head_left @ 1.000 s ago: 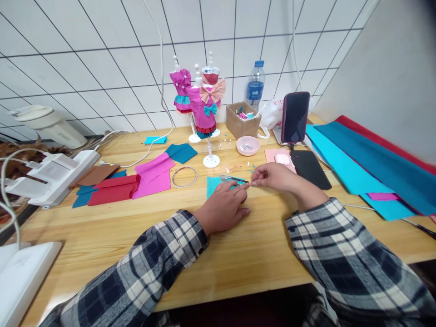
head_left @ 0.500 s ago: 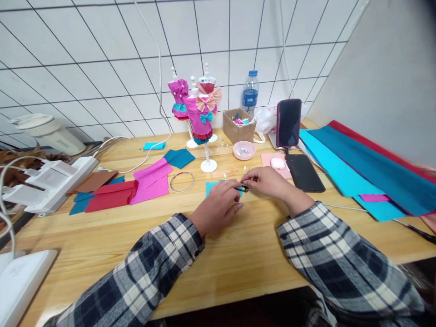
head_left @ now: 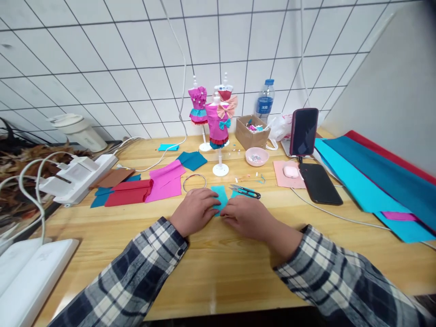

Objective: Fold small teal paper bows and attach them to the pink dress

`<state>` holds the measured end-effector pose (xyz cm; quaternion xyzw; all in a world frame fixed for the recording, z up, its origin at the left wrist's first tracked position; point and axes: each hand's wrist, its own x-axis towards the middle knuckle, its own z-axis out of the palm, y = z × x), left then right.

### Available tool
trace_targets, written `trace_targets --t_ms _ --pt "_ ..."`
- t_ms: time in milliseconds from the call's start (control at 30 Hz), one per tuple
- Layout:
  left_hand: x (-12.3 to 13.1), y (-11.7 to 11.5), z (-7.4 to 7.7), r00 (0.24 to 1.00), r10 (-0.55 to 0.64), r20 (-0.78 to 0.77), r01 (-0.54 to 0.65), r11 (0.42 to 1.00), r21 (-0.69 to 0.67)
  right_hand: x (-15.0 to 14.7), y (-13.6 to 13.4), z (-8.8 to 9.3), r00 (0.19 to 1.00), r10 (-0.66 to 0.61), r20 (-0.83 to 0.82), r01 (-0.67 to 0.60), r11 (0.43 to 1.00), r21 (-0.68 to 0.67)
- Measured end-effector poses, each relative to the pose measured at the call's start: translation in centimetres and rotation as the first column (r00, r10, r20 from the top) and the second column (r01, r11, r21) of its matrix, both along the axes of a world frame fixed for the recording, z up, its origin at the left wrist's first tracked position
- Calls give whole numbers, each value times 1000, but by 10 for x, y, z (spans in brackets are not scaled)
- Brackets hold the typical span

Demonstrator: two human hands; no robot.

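A small turquoise piece of cloth (head_left: 220, 196) lies on the wooden table between my two hands. The bent fingers of my left hand (head_left: 195, 212) close on its left edge. My right hand (head_left: 248, 218) pinches the lower right corner; the thumb is mostly hidden. Just beyond the right hand, black-handled thread snips (head_left: 245, 191) rest partly over a second turquoise cloth piece (head_left: 237, 194). A thin metal ring (head_left: 194, 176) lies behind my left hand.
Three small dress forms (head_left: 218, 120) stand at the back. Near them are a pink bowl (head_left: 256, 156), a cardboard box (head_left: 251, 135) and a water bottle (head_left: 265, 101). Folded cloth (head_left: 129, 192) lies left. Phones (head_left: 320, 184) and long fabric strips (head_left: 378, 181) occupy the right, a power strip (head_left: 85, 181) the far left.
The snips have left my fingers and now lie on the table. Both hands have come nearer to me and taken hold of the turquoise cloth. The view has shifted left.
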<state>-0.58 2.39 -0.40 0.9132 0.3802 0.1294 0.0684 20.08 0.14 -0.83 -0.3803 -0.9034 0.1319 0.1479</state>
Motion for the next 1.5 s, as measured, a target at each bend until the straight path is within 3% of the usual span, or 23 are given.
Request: trace_targets --t_ms 133,367,600,867,1033,1267,1500 --pt "0 -1 2 1000 -7 26 6 1000 9 -6 1 -1 989 -25 145 25 1000 -1" --pt "5 -7 2 998 -35 -56 32 998 -59 -11 6 10 955 -162 247 165 986 7" --pt "8 -8 1 996 -6 -88 2 999 -51 -11 8 3 967 -128 219 139 990 -37" --pt "11 -8 -1 990 13 -137 -21 998 -55 -13 -1 0 961 -191 201 192 981 15" --pt "12 -9 0 992 10 -129 -17 998 -53 -12 -1 -2 957 -226 181 233 972 -19" --pt "14 -11 -2 994 56 -92 -59 998 -32 -12 -1 -4 969 -178 174 178 984 16" --pt "14 -10 -2 992 19 -121 -25 998 -49 -10 -3 -5 959 -202 199 198 979 37"
